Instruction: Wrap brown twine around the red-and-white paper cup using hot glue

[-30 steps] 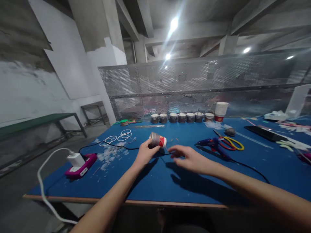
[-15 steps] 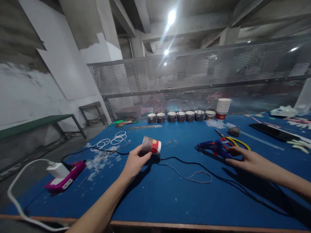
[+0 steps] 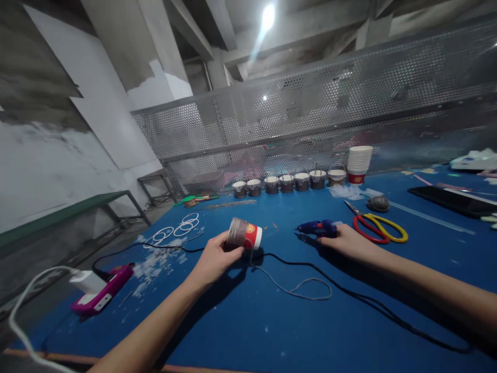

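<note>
two bare hands work above a blue tabletop (image 3: 248,331), each one closed around something. the left hand (image 3: 215,255) grips a paper cup (image 3: 245,234) near the middle of the table, thumb on the near side, with the other fingers mostly hidden behind it. the cup is tipped on its side; gray cord wraps its left part, while a red band and a white end face right. whether it touches the table cannot be told. a loose gray strand (image 3: 297,293) hangs from the cup and loops across the surface beside a black cable (image 3: 312,264).

to the right, the right hand (image 3: 347,242) is curled around the rear of a blue glue gun (image 3: 317,228), its nozzle pointing left toward the cup, well apart from it; how tight the grasp is cannot be told. just beyond that hand lie scissors (image 3: 382,228) with red and yellow handles, and near them a dark gray ball (image 3: 378,203).

seven dark-sided cups (image 3: 286,185) with pale rims stand upright in a row at the far edge, beside a tall stack of paper cups (image 3: 359,165). on the left, white rings (image 3: 171,234) and pale scraps (image 3: 149,268) lie near a magenta power strip (image 3: 104,296) holding a white plug (image 3: 88,282).
</note>
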Demonstrator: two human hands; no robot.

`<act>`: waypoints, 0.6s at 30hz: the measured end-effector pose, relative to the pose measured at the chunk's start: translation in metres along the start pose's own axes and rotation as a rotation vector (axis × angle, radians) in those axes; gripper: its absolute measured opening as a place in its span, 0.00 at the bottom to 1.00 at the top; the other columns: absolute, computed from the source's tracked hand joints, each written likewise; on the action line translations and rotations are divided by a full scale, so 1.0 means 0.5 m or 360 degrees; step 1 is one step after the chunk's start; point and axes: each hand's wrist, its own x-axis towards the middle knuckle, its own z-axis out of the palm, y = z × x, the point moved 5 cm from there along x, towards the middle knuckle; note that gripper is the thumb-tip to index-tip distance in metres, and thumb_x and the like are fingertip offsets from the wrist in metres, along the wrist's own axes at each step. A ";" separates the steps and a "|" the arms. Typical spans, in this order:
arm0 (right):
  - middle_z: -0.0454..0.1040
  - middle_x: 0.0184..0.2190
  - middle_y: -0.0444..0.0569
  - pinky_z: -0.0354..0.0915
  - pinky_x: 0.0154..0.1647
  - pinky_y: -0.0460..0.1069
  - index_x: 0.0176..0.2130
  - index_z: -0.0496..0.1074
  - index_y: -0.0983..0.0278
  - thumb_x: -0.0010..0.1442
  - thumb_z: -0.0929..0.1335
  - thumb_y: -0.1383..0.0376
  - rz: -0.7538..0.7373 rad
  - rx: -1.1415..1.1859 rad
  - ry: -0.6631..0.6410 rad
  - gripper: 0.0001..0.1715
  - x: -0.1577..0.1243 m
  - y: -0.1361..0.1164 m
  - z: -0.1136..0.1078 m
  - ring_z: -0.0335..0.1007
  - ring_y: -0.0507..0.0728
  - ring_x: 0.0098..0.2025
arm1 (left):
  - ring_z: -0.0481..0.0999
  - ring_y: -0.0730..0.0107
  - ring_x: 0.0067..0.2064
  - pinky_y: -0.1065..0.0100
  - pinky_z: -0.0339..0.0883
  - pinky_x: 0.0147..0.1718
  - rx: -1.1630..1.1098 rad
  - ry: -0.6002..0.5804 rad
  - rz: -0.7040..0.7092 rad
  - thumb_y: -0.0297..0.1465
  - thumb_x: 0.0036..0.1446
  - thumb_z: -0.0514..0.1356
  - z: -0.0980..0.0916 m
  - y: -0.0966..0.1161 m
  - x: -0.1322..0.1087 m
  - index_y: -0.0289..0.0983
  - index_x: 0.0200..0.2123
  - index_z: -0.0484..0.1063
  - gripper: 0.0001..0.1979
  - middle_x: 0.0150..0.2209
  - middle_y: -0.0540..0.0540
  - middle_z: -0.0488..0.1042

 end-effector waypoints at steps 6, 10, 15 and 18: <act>0.72 0.24 0.45 0.63 0.25 0.47 0.30 0.69 0.62 0.53 0.66 0.63 -0.0355 0.0107 -0.0051 0.05 -0.035 -0.086 0.003 0.66 0.54 0.25 | 0.76 0.63 0.35 0.66 0.69 0.38 0.0016 -0.0046 0.0042 0.29 0.41 0.67 0.064 0.032 0.042 0.36 0.35 0.79 0.13 0.31 0.47 0.80; 0.70 0.24 0.45 0.60 0.24 0.46 0.31 0.67 0.63 0.57 0.65 0.62 -0.0541 0.0045 -0.0180 0.07 -0.076 -0.115 0.009 0.62 0.51 0.23 | 0.76 0.62 0.36 0.65 0.69 0.39 0.0104 -0.0120 0.0057 0.31 0.43 0.66 0.110 0.031 0.051 0.36 0.36 0.79 0.13 0.33 0.47 0.80; 0.72 0.27 0.47 0.60 0.25 0.45 0.33 0.69 0.64 0.61 0.65 0.59 -0.0676 -0.0048 -0.0193 0.10 -0.099 -0.104 0.023 0.64 0.51 0.24 | 0.76 0.60 0.36 0.64 0.69 0.39 0.0164 -0.0124 0.0056 0.32 0.44 0.65 0.141 0.008 0.042 0.35 0.34 0.78 0.11 0.32 0.45 0.79; 0.72 0.26 0.47 0.58 0.24 0.45 0.32 0.69 0.64 0.61 0.64 0.59 -0.0660 -0.0086 -0.0203 0.11 -0.101 -0.096 0.027 0.64 0.51 0.23 | 0.75 0.60 0.35 0.64 0.68 0.38 0.0244 -0.0105 0.0107 0.32 0.45 0.64 0.143 0.002 0.031 0.35 0.33 0.78 0.10 0.32 0.45 0.79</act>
